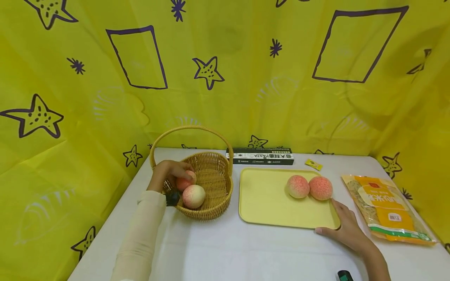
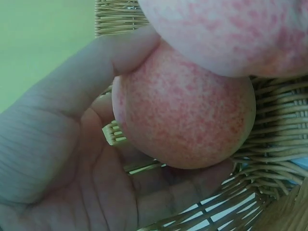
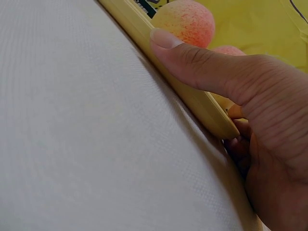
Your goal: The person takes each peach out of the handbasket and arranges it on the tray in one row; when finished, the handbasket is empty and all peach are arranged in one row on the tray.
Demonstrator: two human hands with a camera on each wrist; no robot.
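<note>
Inside a wicker basket (image 1: pixel 213 181) on the left, my left hand (image 1: pixel 170 170) holds a pink speckled peach (image 2: pixel 185 113), thumb and fingers curved around it. A second, paler peach (image 1: pixel 194 196) lies against that one in the basket, nearer the front. On the right, my right hand (image 1: pixel 347 227) grips the near right corner of a pale yellow tray (image 1: pixel 267 197). Its thumb (image 3: pixel 192 60) lies along the tray's front rim, and the other fingers are partly hidden at the right side. Two more peaches, one on the left (image 1: pixel 298 186) and one on the right (image 1: pixel 320 188), sit side by side on the tray.
Behind the tray stands a black-and-white pasta box (image 1: pixel 260 156), with a small yellow packet (image 1: pixel 313 164) to its right. A orange-and-clear food bag (image 1: pixel 388 208) lies right of the tray. The basket's tall handle (image 1: pixel 191 127) arches over it. Yellow patterned curtain surrounds the white table.
</note>
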